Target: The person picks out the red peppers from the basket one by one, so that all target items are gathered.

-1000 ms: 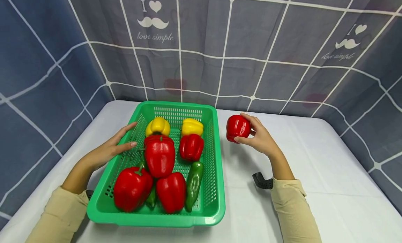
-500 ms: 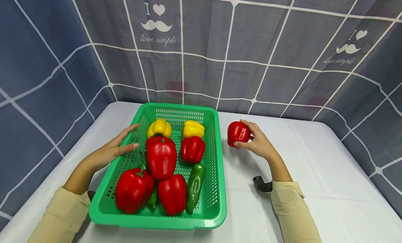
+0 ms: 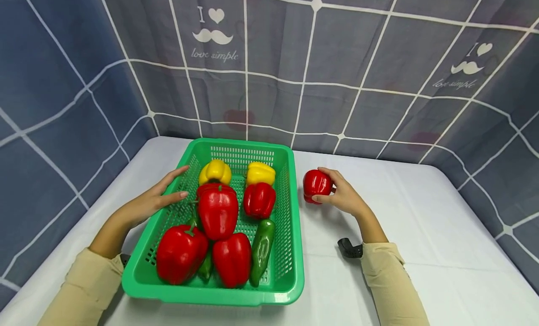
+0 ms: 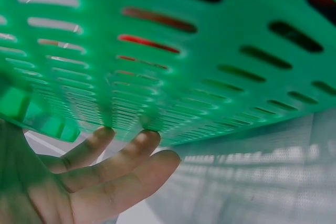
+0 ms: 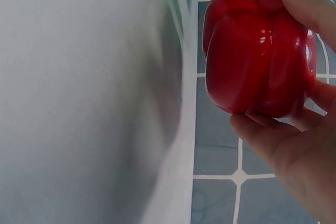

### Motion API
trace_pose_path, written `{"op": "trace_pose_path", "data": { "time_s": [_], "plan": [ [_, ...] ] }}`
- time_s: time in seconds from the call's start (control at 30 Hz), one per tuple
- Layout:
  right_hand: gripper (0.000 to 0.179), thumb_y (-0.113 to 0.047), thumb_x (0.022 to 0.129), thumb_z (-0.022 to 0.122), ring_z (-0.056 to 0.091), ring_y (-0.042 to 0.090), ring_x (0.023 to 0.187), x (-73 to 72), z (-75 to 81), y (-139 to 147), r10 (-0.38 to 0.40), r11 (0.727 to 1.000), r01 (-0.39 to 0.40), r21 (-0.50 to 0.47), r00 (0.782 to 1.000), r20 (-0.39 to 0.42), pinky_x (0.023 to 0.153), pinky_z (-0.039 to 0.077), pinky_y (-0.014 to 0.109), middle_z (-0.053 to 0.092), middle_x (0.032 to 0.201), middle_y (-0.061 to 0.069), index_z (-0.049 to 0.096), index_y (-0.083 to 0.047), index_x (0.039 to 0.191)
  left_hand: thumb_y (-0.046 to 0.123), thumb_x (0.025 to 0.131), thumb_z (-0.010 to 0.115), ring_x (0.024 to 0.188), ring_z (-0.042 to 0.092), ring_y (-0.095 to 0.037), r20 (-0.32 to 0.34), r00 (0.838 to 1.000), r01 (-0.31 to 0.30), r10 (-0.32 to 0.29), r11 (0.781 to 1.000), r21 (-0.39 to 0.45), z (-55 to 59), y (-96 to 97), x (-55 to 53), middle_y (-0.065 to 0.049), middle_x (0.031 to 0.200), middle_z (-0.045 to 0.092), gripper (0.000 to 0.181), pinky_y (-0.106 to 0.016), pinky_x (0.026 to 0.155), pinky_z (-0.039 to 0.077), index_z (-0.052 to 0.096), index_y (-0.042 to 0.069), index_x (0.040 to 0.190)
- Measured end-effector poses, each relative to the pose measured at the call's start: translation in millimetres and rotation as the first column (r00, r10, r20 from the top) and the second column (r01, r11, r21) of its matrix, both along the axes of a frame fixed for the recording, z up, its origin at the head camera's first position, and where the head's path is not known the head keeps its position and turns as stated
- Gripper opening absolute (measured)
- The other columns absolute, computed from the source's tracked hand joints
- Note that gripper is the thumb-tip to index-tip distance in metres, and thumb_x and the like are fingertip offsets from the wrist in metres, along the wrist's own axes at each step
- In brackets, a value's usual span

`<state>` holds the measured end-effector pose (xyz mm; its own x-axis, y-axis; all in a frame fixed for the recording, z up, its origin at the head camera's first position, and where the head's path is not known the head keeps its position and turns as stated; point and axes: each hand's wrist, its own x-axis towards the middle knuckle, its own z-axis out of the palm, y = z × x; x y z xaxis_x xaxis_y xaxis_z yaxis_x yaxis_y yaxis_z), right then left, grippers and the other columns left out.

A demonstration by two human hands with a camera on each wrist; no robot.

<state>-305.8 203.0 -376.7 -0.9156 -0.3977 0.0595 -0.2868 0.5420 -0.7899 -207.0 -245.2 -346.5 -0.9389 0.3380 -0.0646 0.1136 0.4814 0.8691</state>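
Note:
My right hand grips a red bell pepper to the right of the green basket, thumb on the near side and fingers on the far side. In the right wrist view the bell pepper looks raised off the white cloth, with a shadow beside it. My left hand lies at the basket's left rim, its index finger and thumb reaching over the edge. Seen from the left wrist, the other fingers stretch out along the outside of the slotted wall, fairly straight.
Inside the basket lie several red bell peppers, two yellow peppers and a long green chili. Another green one is partly hidden beneath the red ones. A grey checked curtain borders the white table.
My right hand has brought the red bell pepper slightly nearer to me and lower in the head view. The left hand keeps its place at the basket; the head view has shifted a little.

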Motion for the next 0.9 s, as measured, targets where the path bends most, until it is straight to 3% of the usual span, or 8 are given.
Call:
{"op": "trace_pose_path", "data": {
  "time_s": [0.37,0.9],
  "plan": [
    [0.073,-0.014,0.076,0.072,0.039,0.037,0.123,2.9,-5.6,-7.2,0.059,0.998,-0.059,-0.007,0.998,0.017,0.093,0.044,0.05,0.036,0.136,0.016,0.035,-0.009,0.138,0.029,0.094,0.048,0.135,0.002,-0.043,0.006,1.0,-0.005,0.005,1.0,-0.004,-0.9,-0.7,-1.6,-0.015,0.152,-0.001,0.07,-0.072,0.096,0.015,0.004,0.021,0.148],
    [0.073,-0.016,0.076,0.072,0.039,0.037,0.123,8.8,-11.9,-7.6,0.044,0.999,-0.043,-0.024,0.998,0.043,0.094,0.043,0.049,0.037,0.135,0.016,0.034,-0.009,0.138,0.029,0.094,0.047,0.135,0.003,-0.044,-0.003,1.0,0.01,-0.01,1.0,-0.023,-1.1,-2.7,0.1,-0.017,0.152,0.0,0.069,-0.072,0.096,0.016,0.004,0.022,0.148]
  ]
}}
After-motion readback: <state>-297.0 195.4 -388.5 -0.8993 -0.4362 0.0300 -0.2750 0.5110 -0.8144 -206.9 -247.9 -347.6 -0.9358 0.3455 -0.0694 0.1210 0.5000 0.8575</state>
